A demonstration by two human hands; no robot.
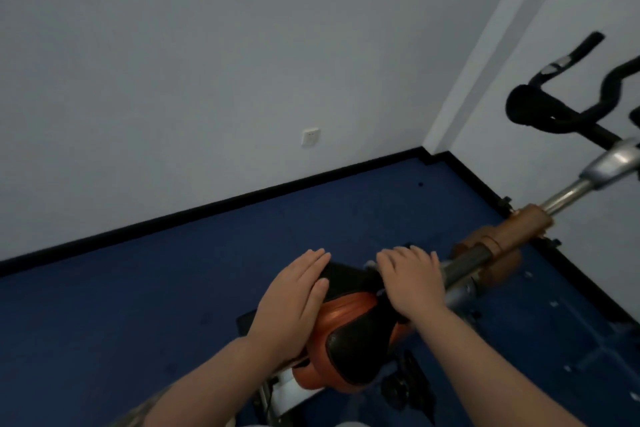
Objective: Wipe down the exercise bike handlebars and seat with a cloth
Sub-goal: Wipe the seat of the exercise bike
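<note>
Head cam: biggest risk I saw was the wipe doing nothing, since no cloth was visible. The left hand (294, 291) lay flat, fingers straight, on the seat (349, 336). The right hand (410, 279) draped over its nose, fingers loosely bent. The handlebars (568, 100) sat well apart, untouched.

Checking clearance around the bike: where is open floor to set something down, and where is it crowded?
Open blue floor lies left of the seat, up to the black baseboard. Crowded: both hands, left hand and right hand, sit on the seat; frame and handlebars fill the right.
</note>
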